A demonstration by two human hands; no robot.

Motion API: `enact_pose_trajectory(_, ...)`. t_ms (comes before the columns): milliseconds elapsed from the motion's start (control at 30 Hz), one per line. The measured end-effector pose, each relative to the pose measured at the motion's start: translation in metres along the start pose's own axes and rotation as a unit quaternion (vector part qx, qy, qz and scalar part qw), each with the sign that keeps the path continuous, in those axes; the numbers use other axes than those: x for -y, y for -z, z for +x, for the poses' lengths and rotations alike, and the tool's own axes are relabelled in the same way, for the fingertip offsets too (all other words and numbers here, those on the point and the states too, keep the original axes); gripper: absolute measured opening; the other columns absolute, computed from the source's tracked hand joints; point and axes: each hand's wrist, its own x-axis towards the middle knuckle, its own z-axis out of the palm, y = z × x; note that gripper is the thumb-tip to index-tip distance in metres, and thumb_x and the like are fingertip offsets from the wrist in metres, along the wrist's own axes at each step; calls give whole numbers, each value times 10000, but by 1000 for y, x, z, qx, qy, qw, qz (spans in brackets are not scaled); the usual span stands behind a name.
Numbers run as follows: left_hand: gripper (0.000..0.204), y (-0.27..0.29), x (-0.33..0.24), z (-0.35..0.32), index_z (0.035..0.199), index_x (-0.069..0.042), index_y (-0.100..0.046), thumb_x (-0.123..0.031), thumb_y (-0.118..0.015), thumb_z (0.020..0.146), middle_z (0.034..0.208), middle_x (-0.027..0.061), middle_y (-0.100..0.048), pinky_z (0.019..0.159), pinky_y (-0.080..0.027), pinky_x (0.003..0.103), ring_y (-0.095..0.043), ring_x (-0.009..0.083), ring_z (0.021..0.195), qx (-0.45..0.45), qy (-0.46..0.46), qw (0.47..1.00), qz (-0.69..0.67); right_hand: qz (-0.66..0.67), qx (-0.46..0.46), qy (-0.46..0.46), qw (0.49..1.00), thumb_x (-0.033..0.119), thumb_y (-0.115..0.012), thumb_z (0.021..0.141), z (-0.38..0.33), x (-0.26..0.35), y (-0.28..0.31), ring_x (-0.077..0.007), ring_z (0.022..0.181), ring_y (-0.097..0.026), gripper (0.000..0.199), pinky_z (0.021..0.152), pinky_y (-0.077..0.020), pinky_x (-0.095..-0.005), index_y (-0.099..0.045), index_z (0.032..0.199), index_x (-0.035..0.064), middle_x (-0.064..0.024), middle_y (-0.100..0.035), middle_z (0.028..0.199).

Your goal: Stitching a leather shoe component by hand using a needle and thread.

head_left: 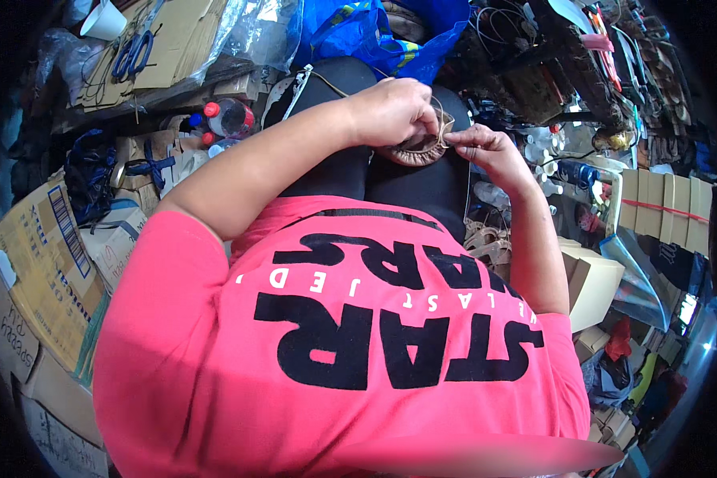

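— What are the hands doing right now?

— The left hand (394, 111) is curling closed over the top of a small tan sandal piece (419, 148), which is resting on the person's black-clad lap (410, 187). The right hand (486, 143) is pinching at the piece's right edge, thumb and forefinger pressed together. It may be gripping a needle or a thread end, but that is too small to tell.

— What could be going wrong from here?

— I'm judging that the piece could be slipping off the lap, since only the fingers are steadying it and nothing flat is lying under it. A hard tug by the pinching fingers could also be puckering the soft edge or pulling it out of the other hand's hold.

— And the containers around?

— Cardboard boxes (44, 255) are standing stacked at the left, shut or turned so that their contents are hidden. A blue plastic bag (358, 36) is lying beyond the knees, partly open over something brownish. A clear bottle with a red cap (229, 116) is lying on its side, looking nearly empty. A white paper cup (103, 21) is sitting tipped on flattened cardboard, beside blue-handled scissors (133, 53). More tan sandal parts (490, 243) are piling by the right elbow.
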Motion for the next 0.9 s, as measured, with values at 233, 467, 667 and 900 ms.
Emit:
enact_pose_trajectory(233, 205, -21, 5, -13, 927, -60, -670, -93, -653, 725, 788, 93, -654, 707, -496, 312, -632, 191, 736, -50, 205, 949, -236, 123, -37, -48, 991, 87, -661, 801, 1, -3, -8, -70, 883, -537, 301, 814, -414, -216, -598, 1090, 34, -5, -612, 971)
enact_pose_trajectory(467, 113, -39, 0, -2, 874, -25, -596, -24, -638, 768, 745, 3, -592, 632, -454, 218, -533, 59, 675, -61, 249, 911, -323, 111, -46, -21, 993, 75, -666, 794, 8, -1, -12, -65, 843, -530, 182, 792, -419, -218, -614, 961, 27, 11, -608, 895)
enact_pose_trajectory(667, 78, -16, -5, 0, 705, -34, -611, -45, -688, 701, 736, 32, -562, 662, -443, 263, -540, 123, 706, -67, 165, 975, -132, 60, -67, -5, 996, 67, -674, 782, 8, 2, -12, -59, 760, -522, 79, 720, -424, -219, -612, 816, 31, 18, -597, 790)
enact_pose_trajectory(900, 81, 1, -13, -6, 807, -42, -594, -98, -629, 759, 758, 112, -583, 680, -460, 319, -576, 246, 729, -52, 159, 985, -40, 61, -92, 23, 994, 139, -682, 792, 0, -19, 0, -73, 816, -515, 173, 722, -412, -217, -613, 914, 38, 17, -569, 833)
